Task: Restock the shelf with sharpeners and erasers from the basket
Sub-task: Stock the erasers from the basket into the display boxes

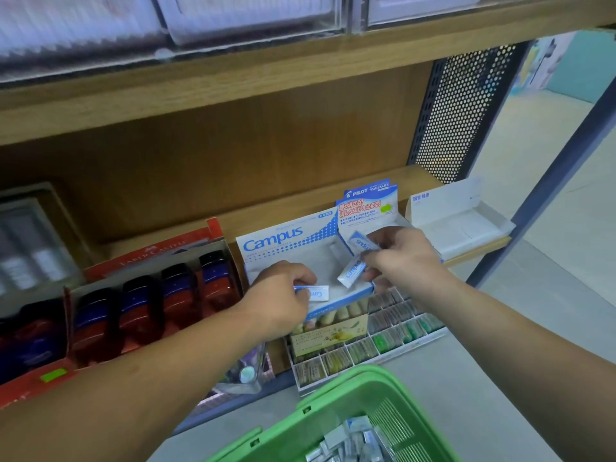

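Our left grip (286, 291) pinches one flat Campus eraser (311, 292) between thumb and fingers, at the front wall of the open Campus display box (283, 243). Our right grip (405, 258) is curled round two more: an upper eraser (361, 242) held against the fingers and a lower eraser (350, 274) that tilts down over the box's right front corner.

The box stands at the front edge of the wooden shelf (273, 213), about midway along it. Just behind its right side stands a Pilot foam eraser carton (366, 205), and a white tray (460, 225) sits at the shelf's right end.

Toward the left end we see a red Faber-Castell box (150, 253) with rows of dark red and blue sharpeners (176, 288) standing upright.

Below the shelf's front edge a divided tray (400, 331) holds small packets, too blurred to name. The green basket (333, 391) sits at the bottom of the view, between our forearms, with a heap of wrapped erasers (353, 441) inside.
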A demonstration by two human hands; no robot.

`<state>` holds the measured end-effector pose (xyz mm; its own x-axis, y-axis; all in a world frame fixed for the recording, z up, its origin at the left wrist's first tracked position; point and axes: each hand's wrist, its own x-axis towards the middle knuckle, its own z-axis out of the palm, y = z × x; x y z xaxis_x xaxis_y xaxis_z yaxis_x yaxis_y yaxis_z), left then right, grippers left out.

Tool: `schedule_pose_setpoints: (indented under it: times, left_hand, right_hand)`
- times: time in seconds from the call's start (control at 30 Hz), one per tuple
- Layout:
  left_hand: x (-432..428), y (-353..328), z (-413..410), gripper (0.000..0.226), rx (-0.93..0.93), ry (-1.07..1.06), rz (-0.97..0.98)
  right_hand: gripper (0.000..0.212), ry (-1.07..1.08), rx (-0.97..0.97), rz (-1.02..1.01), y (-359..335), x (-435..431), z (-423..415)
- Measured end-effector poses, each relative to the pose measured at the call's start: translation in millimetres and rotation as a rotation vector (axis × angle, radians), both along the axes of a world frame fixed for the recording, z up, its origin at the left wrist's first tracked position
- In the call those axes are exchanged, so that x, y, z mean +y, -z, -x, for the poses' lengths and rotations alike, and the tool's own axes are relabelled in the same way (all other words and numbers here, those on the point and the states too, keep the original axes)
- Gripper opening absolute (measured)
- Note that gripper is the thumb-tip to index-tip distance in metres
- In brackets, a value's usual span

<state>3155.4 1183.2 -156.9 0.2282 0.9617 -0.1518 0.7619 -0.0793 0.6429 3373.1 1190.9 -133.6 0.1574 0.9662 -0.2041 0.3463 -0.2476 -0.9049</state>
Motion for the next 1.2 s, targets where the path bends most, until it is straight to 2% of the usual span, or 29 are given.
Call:
schedule_pose_setpoints:
  times: [0.17, 0.3, 0.37, 0.53, 0.6, 0.83, 0.93, 1.0, 1.1, 1.2]
  left_hand:
    - [-5.5, 2.0, -2.7, 0.037, -0.006, 0.067, 0.004]
    - [-0.8, -0.1, -0.5, 0.028, 0.015, 0.031, -0.015]
    - [1.7, 1.1, 2.3, 0.031, 0.007, -0.006, -0.013]
    - [3.1, 0.8, 4.2, 0.039, -0.129, -0.087, 0.045]
    - [2.9, -0.5, 2.4, 0.035, -0.091, -0.080, 0.044]
    - [1.8, -10.3, -2.5, 0.014, 0.140, -0.026, -0.034]
    - [1.9, -13.5, -2.9, 0.010, 0.143, -0.006, 0.012]
    - [-0.3, -13.1, -1.8, 0.010, 0.136, 0.021, 0.023]
    - [-2.1, -11.9, -0.6, 0.013, 0.121, 0.030, 0.041]
    - [-1.9, -13.1, -1.2, 0.022, 0.119, 0.016, 0.049]
  right_hand:
    - [0.014, 0.001, 0.081, -0.011, -3.5, -6.4, 0.5]
    - [0.013, -0.043, 0.246, 0.052, -3.2, -12.0, -0.7]
    - [0.013, -0.069, 0.292, 0.059, -2.1, -13.8, -2.3]
    - [0.015, -0.071, 0.190, 0.014, 0.0, -13.9, -7.6]
    - [0.016, -0.068, 0.119, -0.003, 1.4, -12.5, -9.3]
    - [0.016, -0.069, 0.051, 0.001, 5.5, -9.3, -7.4]
    - [0.011, -0.110, -0.034, -0.015, 3.6, -9.0, -5.2]
    - [0.011, -0.101, -0.047, -0.029, 3.8, -8.1, -2.3]
    - [0.011, -0.032, 0.037, 0.014, 6.2, -6.6, 1.4]
    - [0.006, -0.031, -0.036, -0.013, 7.1, -5.5, 4.1]
